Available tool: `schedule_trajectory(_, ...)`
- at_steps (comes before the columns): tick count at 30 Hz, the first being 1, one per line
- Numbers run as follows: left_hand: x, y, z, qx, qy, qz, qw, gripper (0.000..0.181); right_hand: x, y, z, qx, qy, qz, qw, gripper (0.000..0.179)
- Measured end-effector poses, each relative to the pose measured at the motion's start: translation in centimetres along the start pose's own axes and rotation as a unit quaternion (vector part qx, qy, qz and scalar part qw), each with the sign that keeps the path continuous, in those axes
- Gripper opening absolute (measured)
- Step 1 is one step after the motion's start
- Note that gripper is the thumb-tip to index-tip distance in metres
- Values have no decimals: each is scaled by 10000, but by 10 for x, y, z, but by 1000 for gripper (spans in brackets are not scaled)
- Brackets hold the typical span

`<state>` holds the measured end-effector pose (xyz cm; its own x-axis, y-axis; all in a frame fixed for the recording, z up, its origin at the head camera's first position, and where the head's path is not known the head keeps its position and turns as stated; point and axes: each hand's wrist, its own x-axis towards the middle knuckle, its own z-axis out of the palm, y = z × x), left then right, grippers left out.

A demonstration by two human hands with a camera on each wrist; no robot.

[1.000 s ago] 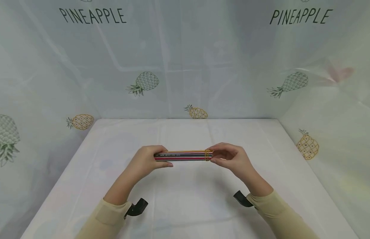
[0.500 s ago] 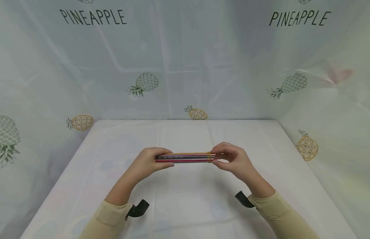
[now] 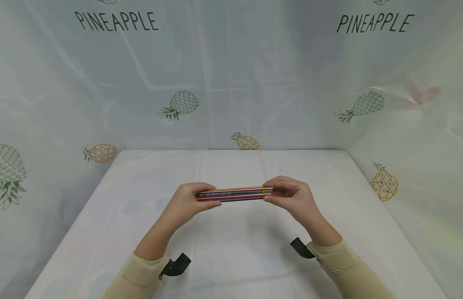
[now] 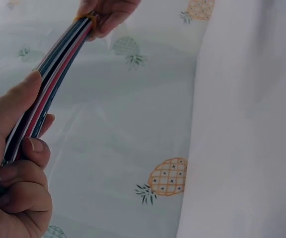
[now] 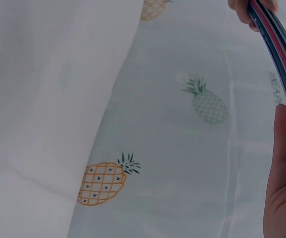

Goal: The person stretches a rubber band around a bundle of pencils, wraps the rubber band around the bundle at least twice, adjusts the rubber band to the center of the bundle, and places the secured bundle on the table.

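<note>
A bundle of striped pencils (image 3: 239, 194) in red, black and white is held level above the table, its right end slightly higher. My left hand (image 3: 184, 203) grips the bundle's left end, thumb on one side and curled fingers on the other, as the left wrist view shows. Around the right end runs a yellow rubber band (image 3: 265, 191), wound in several loops. My right hand (image 3: 295, 197) pinches the bundle at this band between thumb and fingers. In the right wrist view the thumb (image 5: 283, 148) lies along the pencils (image 5: 277, 44); the other fingers are mostly hidden.
A white cloth covers the table (image 3: 231, 249). Behind and beside it hang pale curtains (image 3: 231, 62) printed with pineapples and lettering. A black wrist mount (image 3: 175, 265) sticks out from the left sleeve, and another black mount (image 3: 301, 248) from the right sleeve.
The pencil bundle has shifted slightly right, and its right end has risen a little. My right hand has closed in on the rubber band. My left hand keeps its grip.
</note>
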<state>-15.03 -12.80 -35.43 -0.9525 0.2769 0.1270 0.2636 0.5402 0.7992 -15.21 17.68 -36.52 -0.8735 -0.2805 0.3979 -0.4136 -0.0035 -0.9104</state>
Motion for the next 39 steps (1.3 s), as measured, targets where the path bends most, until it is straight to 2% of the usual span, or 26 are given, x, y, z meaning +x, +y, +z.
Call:
schedule_trajectory(12, 0, 3, 5, 201, 99, 57, 9997, 31, 0, 2, 4, -152, -70, 87, 9998, 31)
schedule_trajectory(19, -2, 7, 12, 444, -141, 318, 9984, 29, -2, 1, 16, -711, -312, 610, 9951, 26)
schedule_trajectory(23, -3, 8, 12, 482, -85, 305, 9983, 29, -3, 1, 18, -690, -283, 723, 9946, 29)
schedule_trajectory(26, -5, 8, 11, 404, -98, 113, 9991, 31, -3, 1, 15, -534, -547, 432, 9961, 33)
schedule_trajectory(31, -7, 5, 8, 287, -124, -183, 9993, 31, -1, 2, 7, -368, -1135, -363, 9922, 41)
schedule_trajectory(34, -8, 4, 5, 265, -109, -241, 9993, 31, 0, 3, 4, -386, -1139, -710, 9902, 40)
schedule_trajectory(39, -10, 6, 3, 121, -25, -411, 9991, 31, 2, 3, 3, -189, -875, -1134, 9895, 35)
